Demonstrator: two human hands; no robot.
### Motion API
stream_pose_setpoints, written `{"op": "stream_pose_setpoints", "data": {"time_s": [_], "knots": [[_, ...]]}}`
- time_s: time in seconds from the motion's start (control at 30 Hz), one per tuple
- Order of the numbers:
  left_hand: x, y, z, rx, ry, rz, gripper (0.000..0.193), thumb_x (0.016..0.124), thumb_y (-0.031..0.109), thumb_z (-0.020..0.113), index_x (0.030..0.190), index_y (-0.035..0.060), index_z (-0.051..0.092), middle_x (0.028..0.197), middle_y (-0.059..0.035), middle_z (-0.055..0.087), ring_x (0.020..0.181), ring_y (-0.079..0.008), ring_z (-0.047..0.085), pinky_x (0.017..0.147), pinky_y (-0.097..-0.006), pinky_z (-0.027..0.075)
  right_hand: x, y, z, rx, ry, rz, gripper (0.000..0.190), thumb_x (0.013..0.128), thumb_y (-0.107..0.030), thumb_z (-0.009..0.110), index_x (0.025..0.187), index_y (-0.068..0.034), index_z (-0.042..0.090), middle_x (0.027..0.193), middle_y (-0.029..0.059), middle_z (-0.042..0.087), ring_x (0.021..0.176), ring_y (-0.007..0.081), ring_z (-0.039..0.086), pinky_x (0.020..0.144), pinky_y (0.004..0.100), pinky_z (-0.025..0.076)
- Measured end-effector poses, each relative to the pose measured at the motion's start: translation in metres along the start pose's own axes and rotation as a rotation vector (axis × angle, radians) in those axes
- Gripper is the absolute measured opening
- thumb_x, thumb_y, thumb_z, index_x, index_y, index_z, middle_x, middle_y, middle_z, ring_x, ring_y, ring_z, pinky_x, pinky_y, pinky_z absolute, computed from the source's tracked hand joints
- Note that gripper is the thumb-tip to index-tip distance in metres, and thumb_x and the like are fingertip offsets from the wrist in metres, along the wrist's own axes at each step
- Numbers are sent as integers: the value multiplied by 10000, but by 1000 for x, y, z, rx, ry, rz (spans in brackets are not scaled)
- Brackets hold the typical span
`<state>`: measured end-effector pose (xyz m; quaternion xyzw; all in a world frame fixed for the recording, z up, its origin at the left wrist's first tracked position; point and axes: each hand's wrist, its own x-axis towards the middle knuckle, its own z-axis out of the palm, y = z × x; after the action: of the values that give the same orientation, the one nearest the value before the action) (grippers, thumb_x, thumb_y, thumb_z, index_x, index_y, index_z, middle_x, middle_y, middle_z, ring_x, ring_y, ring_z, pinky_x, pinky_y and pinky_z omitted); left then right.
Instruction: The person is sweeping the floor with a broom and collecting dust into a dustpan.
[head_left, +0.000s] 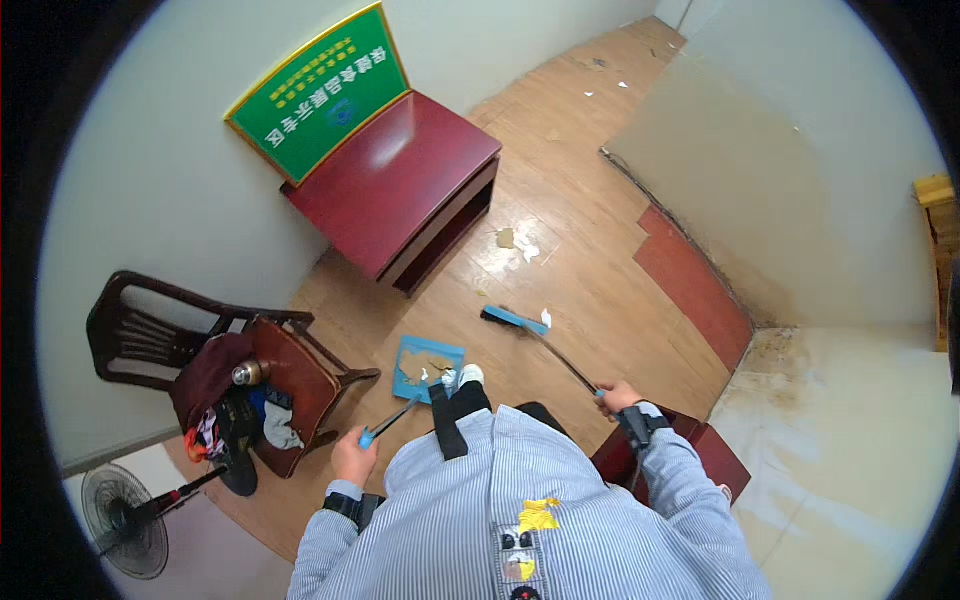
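My left hand (355, 457) grips the blue-tipped handle of a long-handled blue dustpan (401, 386). The pan lies on the floor beside my white shoe (472, 373), with brown and white debris (424, 366) in it. In my right hand (619, 398) is the handle of a broom (515, 319), whose blue head with dark bristles rests on the wood-look floor. A white scrap (546, 318) lies against the far side of the broom head. Farther off are a tan piece (505, 238) and white scraps (529, 249) on the floor.
A dark red table (397, 172) bearing a green sign (322, 94) stands against the wall. At left are a wooden chair (292, 382) with clothes and a flask (250, 373), and a fan (125, 520). A dark red box-like piece (712, 457) stands behind my right arm. More scraps (622, 85) lie far off.
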<state>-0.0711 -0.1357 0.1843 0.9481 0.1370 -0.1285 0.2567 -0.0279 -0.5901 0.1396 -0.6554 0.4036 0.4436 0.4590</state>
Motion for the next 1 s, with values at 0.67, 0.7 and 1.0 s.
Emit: {"op": "stream_pose_setpoints", "data": {"time_s": [0.67, 0.7, 1.0], "knots": [[63, 137, 19, 195, 52, -151, 237, 583, 226, 600, 774, 96, 549, 686, -150, 539, 660, -305, 518, 559, -367, 414, 102, -122, -57, 566, -699, 306, 164, 734, -73, 395, 813, -190, 311, 583, 15, 403, 371, 29, 368, 276, 140, 308], [63, 147, 19, 221, 50, -158, 237, 583, 226, 600, 774, 96, 549, 686, -150, 539, 660, -305, 518, 559, -367, 414, 104, -136, -60, 575, -679, 278, 66, 703, -50, 381, 693, -92, 332, 515, 20, 378, 350, 46, 365, 267, 165, 285], [90, 226, 35, 271, -9, -186, 208, 595, 198, 572, 779, 101, 550, 686, -151, 540, 660, -305, 521, 561, -362, 421, 174, -162, -163, 969, -776, 274, 89, 759, -110, 386, 824, -113, 327, 566, 6, 385, 373, 23, 346, 282, 133, 293]]}}
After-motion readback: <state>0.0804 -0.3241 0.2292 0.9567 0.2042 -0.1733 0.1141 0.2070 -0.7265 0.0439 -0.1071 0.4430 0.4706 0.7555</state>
